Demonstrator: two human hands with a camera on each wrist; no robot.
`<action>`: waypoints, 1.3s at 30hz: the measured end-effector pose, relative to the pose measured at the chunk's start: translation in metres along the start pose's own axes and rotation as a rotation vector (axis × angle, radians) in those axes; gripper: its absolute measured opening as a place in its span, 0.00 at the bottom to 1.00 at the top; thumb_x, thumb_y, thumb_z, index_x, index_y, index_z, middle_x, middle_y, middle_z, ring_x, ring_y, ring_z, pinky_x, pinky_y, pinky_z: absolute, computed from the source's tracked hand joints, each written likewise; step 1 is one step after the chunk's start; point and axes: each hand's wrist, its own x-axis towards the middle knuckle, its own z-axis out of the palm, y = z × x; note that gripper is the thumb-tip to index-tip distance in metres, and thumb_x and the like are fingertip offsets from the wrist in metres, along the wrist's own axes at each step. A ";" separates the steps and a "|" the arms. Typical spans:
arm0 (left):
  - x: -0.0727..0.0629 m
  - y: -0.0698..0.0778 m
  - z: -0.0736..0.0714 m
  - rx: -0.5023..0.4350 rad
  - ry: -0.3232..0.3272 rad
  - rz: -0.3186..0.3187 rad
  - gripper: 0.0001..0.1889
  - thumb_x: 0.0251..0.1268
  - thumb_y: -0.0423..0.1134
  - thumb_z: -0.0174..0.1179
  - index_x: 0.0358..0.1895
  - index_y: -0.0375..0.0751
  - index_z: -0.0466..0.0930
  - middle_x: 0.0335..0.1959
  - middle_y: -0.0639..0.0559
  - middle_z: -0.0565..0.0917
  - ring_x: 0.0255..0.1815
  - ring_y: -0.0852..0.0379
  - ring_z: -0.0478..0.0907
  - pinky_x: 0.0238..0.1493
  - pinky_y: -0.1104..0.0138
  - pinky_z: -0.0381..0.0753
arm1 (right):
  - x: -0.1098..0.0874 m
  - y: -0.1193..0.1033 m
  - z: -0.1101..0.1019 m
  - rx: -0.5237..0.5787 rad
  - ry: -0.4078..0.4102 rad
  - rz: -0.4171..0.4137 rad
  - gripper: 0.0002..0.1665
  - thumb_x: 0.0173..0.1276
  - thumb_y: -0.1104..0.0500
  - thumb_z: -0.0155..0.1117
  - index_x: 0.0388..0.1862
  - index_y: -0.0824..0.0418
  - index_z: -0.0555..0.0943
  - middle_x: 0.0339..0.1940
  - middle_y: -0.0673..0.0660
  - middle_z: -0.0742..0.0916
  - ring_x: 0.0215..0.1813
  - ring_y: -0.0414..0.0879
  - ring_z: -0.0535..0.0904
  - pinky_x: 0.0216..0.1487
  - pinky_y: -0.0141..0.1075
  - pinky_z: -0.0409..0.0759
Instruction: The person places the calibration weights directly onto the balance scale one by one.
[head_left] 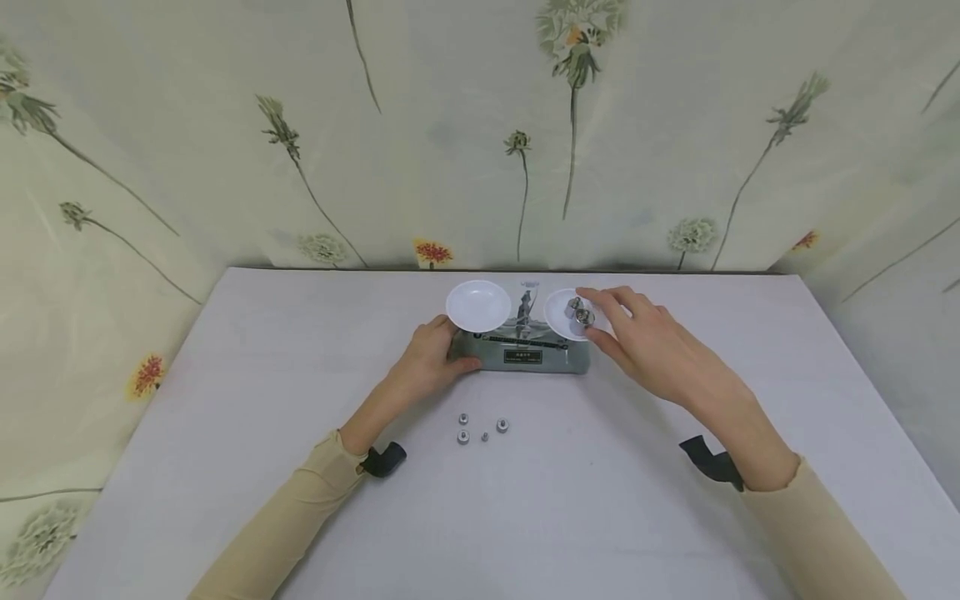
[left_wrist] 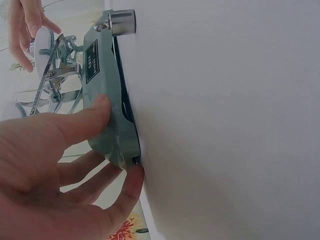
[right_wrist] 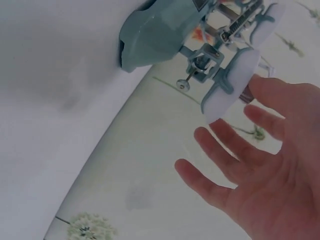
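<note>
A small grey-green balance scale (head_left: 491,357) with two white pans stands near the table's back edge. My left hand (head_left: 427,354) grips its left end, thumb on the front and fingers around the side and back, as the base (left_wrist: 102,120) shows in the left wrist view. The left pan (head_left: 477,306) bears nothing. Two metal weights (head_left: 583,317) are at the right pan (head_left: 557,315). My right hand (head_left: 656,346) holds thumb and forefinger about them, the other fingers spread; in the right wrist view the pan partly hides the weight (right_wrist: 246,95).
Several small knobbed weights (head_left: 463,437) stand on the white table (head_left: 337,517) in front of the scale. A flower-patterned cloth (head_left: 450,150) hangs behind the table. In the left wrist view a weight (left_wrist: 123,22) appears close to the base.
</note>
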 end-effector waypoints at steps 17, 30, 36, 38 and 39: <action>-0.003 -0.012 -0.010 0.010 -0.020 0.048 0.33 0.67 0.42 0.76 0.70 0.31 0.76 0.64 0.32 0.86 0.65 0.36 0.84 0.69 0.45 0.83 | -0.006 0.011 0.004 0.234 -0.264 0.267 0.47 0.88 0.35 0.44 0.92 0.53 0.44 0.80 0.70 0.70 0.79 0.66 0.69 0.75 0.68 0.72; -0.014 -0.006 -0.021 0.012 -0.032 0.021 0.32 0.70 0.43 0.74 0.71 0.31 0.76 0.67 0.34 0.83 0.72 0.35 0.79 0.75 0.44 0.78 | -0.013 0.024 0.011 0.327 -0.318 0.297 0.48 0.84 0.32 0.54 0.88 0.59 0.57 0.83 0.70 0.69 0.84 0.68 0.64 0.81 0.69 0.65; -0.018 -0.001 -0.029 0.033 -0.078 -0.012 0.32 0.72 0.44 0.72 0.73 0.34 0.75 0.71 0.35 0.81 0.75 0.34 0.76 0.78 0.42 0.75 | -0.014 0.027 0.020 0.334 -0.327 0.294 0.52 0.76 0.28 0.63 0.86 0.56 0.63 0.82 0.69 0.71 0.83 0.70 0.63 0.80 0.71 0.66; -0.019 0.000 -0.030 0.044 -0.095 -0.011 0.32 0.73 0.44 0.72 0.74 0.34 0.75 0.71 0.35 0.81 0.76 0.34 0.75 0.78 0.41 0.74 | -0.014 0.028 0.025 0.322 -0.323 0.278 0.54 0.74 0.28 0.65 0.86 0.57 0.63 0.81 0.69 0.72 0.82 0.70 0.64 0.79 0.71 0.66; -0.020 0.000 -0.030 0.050 -0.104 -0.009 0.31 0.73 0.44 0.71 0.74 0.34 0.75 0.72 0.35 0.81 0.76 0.34 0.75 0.78 0.41 0.74 | -0.015 0.028 0.027 0.312 -0.320 0.270 0.55 0.73 0.28 0.66 0.86 0.58 0.63 0.81 0.70 0.72 0.82 0.71 0.65 0.79 0.71 0.67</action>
